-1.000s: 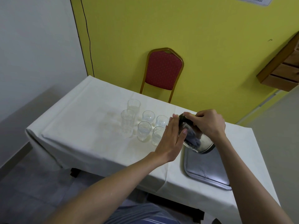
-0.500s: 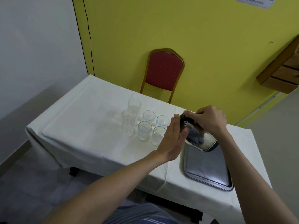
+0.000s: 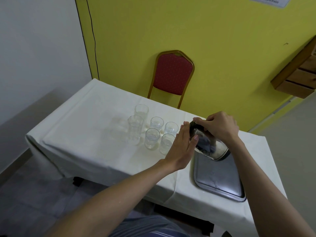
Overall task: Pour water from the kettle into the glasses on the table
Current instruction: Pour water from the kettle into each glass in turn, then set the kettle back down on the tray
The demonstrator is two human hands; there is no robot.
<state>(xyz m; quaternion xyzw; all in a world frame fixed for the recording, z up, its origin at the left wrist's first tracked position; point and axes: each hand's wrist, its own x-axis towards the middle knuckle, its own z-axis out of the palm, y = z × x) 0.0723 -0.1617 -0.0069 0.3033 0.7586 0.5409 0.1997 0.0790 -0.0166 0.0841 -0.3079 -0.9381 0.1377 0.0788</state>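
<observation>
Kettle [image 3: 207,144] tilted over tray's [image 3: 220,183] far end, top leaning left toward glasses [image 3: 152,134] just beside it. Right hand [image 3: 220,125] clamps its top; left hand [image 3: 183,146] flat, fingers together, against its left side. Both on counter [image 3: 85,134].

Right hand [image 3: 220,128] covers kettle [image 3: 207,147] top, so handle and lid can't be made out. Left hand [image 3: 183,146] hides kettle's 9 o'clock side & part of nearest glass [image 3: 166,142]. Water levels too faint to read. Sign [image 3: 268,1] at 1 o'clock cut by top edge, text illegible. Shelf [image 3: 297,74] at 3 o'clock cut by right edge.
</observation>
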